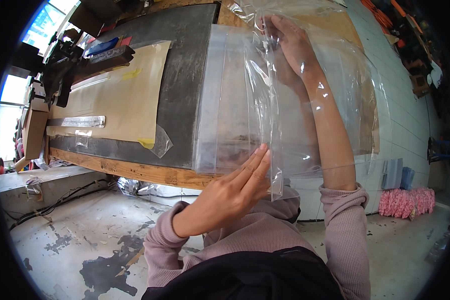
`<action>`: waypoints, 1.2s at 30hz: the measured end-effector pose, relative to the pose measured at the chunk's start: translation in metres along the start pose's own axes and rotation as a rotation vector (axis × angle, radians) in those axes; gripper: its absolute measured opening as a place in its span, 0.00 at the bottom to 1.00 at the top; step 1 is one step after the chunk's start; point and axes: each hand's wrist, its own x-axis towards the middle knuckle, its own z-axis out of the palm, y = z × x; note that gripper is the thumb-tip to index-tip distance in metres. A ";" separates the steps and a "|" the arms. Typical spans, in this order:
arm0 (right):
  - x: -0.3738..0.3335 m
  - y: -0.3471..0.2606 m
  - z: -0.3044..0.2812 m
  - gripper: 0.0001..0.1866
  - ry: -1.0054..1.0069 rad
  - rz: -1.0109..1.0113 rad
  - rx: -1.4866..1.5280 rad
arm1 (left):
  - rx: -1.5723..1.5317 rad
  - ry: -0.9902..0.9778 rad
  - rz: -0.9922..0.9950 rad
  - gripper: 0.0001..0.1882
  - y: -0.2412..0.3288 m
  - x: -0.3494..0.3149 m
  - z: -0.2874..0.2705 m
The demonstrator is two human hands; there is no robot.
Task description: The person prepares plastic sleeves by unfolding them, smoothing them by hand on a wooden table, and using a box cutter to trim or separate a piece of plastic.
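Observation:
A clear plastic sheet (235, 100) lies over the right part of the bench, with a long folded edge running from near to far. At the near end of that fold, my left hand (237, 192) rests with its fingers stretched flat on the plastic. My right arm reaches across the sheet to the far end. There my right hand (292, 42) has its fingers bent around the fold, closed on the plastic; glare partly hides the fingertips. More layers of clear plastic spread out to the right of the fold.
A dark mat (185, 75) covers the bench's left part. On it lie brown paper (120, 95) with yellow tape and a steel ruler (85, 121). A dark metal machine arm (102, 62) juts over the paper. A pink bundle (407, 202) sits at the right.

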 end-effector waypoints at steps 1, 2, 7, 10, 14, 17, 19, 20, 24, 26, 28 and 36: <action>0.000 0.000 0.000 0.19 0.009 0.024 -0.004 | 0.002 0.000 -0.002 0.32 -0.002 0.001 -0.010; -0.001 0.000 0.001 0.18 0.018 0.049 -0.008 | 0.019 -0.066 0.022 0.33 -0.006 0.001 -0.021; 0.001 0.003 -0.002 0.16 0.004 0.008 0.007 | -0.025 -0.048 -0.093 0.32 -0.024 0.023 -0.067; 0.002 0.006 0.000 0.15 0.006 0.020 -0.016 | -0.367 0.043 -0.226 0.31 -0.039 0.056 -0.069; 0.003 0.006 0.002 0.14 0.000 0.023 -0.087 | -0.479 -0.003 -0.378 0.23 -0.058 0.090 -0.056; 0.002 0.008 0.006 0.13 0.012 -0.026 -0.219 | -0.409 0.049 -0.394 0.18 -0.062 0.108 -0.046; 0.001 0.017 0.006 0.13 0.033 -0.060 -0.325 | -0.393 0.096 -0.375 0.16 -0.063 0.117 -0.044; 0.002 0.021 0.006 0.13 0.048 -0.089 -0.430 | -0.452 0.105 -0.374 0.15 -0.065 0.118 -0.042; -0.005 0.012 0.017 0.09 -0.018 -0.152 -0.528 | -0.607 0.156 -0.313 0.13 -0.074 0.114 -0.039; -0.007 0.008 0.018 0.09 -0.010 -0.103 -0.542 | -0.660 0.156 -0.358 0.09 -0.069 0.112 -0.041; -0.009 0.001 0.018 0.11 0.005 -0.040 -0.613 | -0.709 0.120 -0.344 0.09 -0.072 0.109 -0.044; -0.006 0.000 0.016 0.11 0.024 -0.066 -0.571 | -0.965 -0.008 -0.468 0.13 -0.074 0.102 -0.063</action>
